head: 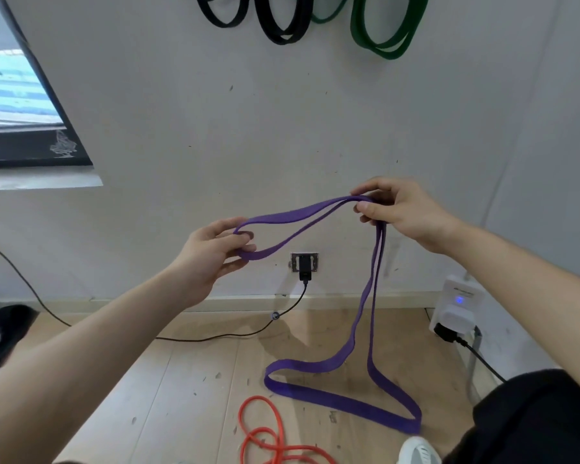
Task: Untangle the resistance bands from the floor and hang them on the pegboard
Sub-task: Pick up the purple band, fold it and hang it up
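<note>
A long purple resistance band runs between both hands. My left hand pinches one looped end of it at chest height. My right hand grips the doubled band a little higher to the right; from there two strands drop to the wooden floor and lie in a wide loop. An orange-red band lies coiled on the floor below, partly cut off by the frame's bottom edge. On the wall at the top hang black bands and green bands; the pegboard itself is out of view.
A wall socket with a black plug and its cable sits low on the wall behind the band. A white device with a blue light stands at the right. A window is at the left. My white shoe shows at the bottom.
</note>
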The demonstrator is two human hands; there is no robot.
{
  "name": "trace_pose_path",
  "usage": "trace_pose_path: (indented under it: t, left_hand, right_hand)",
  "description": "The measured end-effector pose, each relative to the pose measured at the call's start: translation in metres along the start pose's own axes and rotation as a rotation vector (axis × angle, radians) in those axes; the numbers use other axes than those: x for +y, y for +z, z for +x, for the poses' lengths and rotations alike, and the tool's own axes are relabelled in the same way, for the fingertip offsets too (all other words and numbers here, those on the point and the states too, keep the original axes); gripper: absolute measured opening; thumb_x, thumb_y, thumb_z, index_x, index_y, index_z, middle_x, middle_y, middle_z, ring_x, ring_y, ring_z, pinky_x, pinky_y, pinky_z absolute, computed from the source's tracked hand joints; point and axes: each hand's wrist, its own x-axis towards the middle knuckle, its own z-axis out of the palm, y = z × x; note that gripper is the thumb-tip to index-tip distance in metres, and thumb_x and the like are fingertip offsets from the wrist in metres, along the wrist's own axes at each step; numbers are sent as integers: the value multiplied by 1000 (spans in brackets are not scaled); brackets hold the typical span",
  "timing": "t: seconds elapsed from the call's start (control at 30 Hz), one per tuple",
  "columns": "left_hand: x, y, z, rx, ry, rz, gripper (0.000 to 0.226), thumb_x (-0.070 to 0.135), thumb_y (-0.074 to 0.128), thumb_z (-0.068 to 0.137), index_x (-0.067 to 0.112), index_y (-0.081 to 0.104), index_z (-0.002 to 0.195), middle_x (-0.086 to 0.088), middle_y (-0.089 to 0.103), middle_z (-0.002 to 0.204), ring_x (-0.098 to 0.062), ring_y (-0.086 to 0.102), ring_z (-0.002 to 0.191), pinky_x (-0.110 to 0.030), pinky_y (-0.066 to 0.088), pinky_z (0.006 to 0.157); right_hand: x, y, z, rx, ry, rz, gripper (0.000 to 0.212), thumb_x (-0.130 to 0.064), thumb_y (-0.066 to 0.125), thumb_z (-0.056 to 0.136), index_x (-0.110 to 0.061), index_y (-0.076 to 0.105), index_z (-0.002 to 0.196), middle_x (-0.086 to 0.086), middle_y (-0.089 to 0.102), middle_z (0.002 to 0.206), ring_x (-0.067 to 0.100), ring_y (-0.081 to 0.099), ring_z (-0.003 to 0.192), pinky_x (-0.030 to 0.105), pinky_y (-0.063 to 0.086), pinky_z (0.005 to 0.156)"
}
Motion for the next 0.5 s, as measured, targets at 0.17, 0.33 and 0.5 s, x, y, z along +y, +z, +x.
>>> trace_pose_path:
  t: [0.17, 0.33, 0.5]
  left_hand:
    - [-3, -2, 3, 147, 56, 144, 36, 3, 65, 93, 15, 65, 126, -4, 69, 124, -17, 66, 112, -37, 52, 99]
    - [-3, 6, -2, 47, 243, 396, 28, 5, 68, 92, 20, 71, 115, 3, 72, 118, -8, 67, 104, -24, 52, 92]
    - [-6, 22, -7, -158, 444, 687, 47, 30, 78, 84, 29, 64, 128, 15, 67, 122, -1, 60, 116, -25, 48, 98]
  right_hand:
    - [-7, 7, 1, -29, -33, 52, 22, -5, 69, 91, -23, 69, 102, 13, 72, 95, 17, 68, 80, 35, 56, 83]
    - [-11, 18, -3, -119, -56, -67, 24, -4, 73, 87, -16, 70, 108, 7, 73, 100, 6, 66, 86, 19, 53, 81]
    - [-17, 24, -7, -212, -65, -76, 28, -4, 76, 84, -14, 69, 109, 7, 73, 98, 6, 66, 84, 18, 52, 78]
